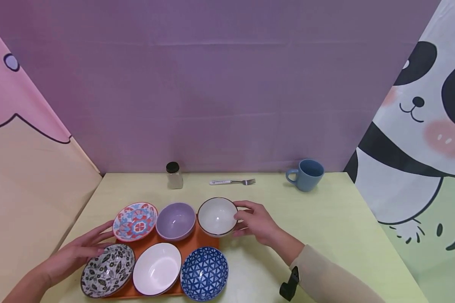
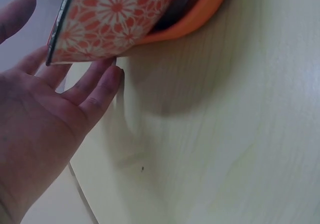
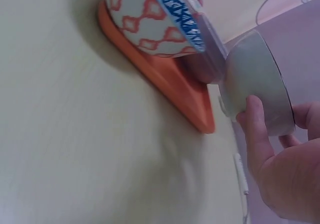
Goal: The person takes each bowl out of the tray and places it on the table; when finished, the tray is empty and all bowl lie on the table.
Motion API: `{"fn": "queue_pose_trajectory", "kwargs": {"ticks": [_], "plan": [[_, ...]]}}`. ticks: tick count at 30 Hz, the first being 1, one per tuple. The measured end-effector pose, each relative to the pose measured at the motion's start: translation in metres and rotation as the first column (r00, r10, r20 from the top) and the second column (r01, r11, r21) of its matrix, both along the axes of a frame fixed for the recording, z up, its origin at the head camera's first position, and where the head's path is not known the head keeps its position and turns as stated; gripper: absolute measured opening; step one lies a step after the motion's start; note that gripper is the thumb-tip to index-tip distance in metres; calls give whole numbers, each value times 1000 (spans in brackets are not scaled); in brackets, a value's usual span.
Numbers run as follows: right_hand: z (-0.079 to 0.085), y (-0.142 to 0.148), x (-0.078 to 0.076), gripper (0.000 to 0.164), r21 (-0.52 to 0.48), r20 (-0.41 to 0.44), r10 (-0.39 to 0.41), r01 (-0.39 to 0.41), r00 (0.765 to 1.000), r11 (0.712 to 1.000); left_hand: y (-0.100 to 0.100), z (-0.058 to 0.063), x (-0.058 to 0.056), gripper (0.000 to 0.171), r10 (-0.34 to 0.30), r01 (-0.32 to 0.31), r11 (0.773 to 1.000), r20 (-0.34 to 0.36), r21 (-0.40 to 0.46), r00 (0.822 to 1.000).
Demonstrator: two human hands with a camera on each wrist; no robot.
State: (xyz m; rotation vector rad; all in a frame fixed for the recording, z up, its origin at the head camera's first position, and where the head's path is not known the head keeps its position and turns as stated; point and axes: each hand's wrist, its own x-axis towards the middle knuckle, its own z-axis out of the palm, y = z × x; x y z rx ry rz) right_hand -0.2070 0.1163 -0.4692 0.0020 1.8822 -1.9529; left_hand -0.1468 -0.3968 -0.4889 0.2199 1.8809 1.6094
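My right hand (image 1: 255,221) pinches the right side of a white bowl (image 1: 217,216) with a dark rim. The thumb is at the rim and fingers spread along the outside. In the right wrist view this bowl (image 3: 257,83) is tilted past the tray's corner. At the left, my left hand (image 1: 77,252) lies beside a black-and-white leaf-patterned bowl (image 1: 108,271), thumb over its rim. Its other fingers are extended, reaching toward a red-and-blue patterned bowl (image 1: 135,221). The left wrist view shows the fingers along the leaf bowl's orange-flowered outside (image 2: 107,21).
An orange tray (image 1: 195,243) bears the bowls, including a purple one (image 1: 175,221), a plain white one (image 1: 157,269) and a blue triangle-patterned one (image 1: 204,273). Behind stand a black-lidded jar (image 1: 174,176), a fork (image 1: 231,182) and a blue mug (image 1: 306,174).
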Motion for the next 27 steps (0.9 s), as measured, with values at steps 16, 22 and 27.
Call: {"fn": "queue_pose_trajectory", "kwargs": {"ticks": [16,22,27], "plan": [[18,45,6,50,-22,25,-151,152,988,988,15,11,-4,65,34,-36,976,-16,-213,999],[13,61,5,50,-12,32,-205,206,978,979,27,15,-5,65,35,-46,955,-44,-294,998],[4,71,4,51,11,34,-234,233,972,972,32,17,-5,62,-6,-28,940,-98,-340,995]]}}
